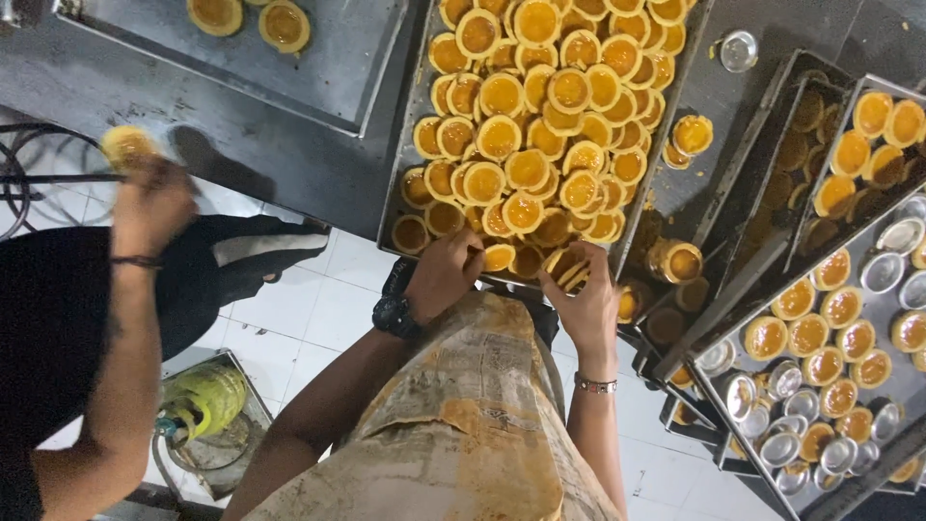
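a stained apron (463, 425) is seen nearest the camera, and just beyond it the left hand (442, 275), with a dark watch on its wrist, rests at the near edge of a long metal tray (397, 207); its fingers are curled together, and whether a tart is pinched under them cannot be told. the right hand (584, 299) is closed on a small stack of tarts (564, 267), held edge-on just above the tray's near rim. further on, golden tarts (540, 116) are heaped in overlapping layers. the work is judged best done with light pressure on the rims, the soft centres left untouched. at the far left, another person's hand (149, 207) holds up a single tart (127, 145)
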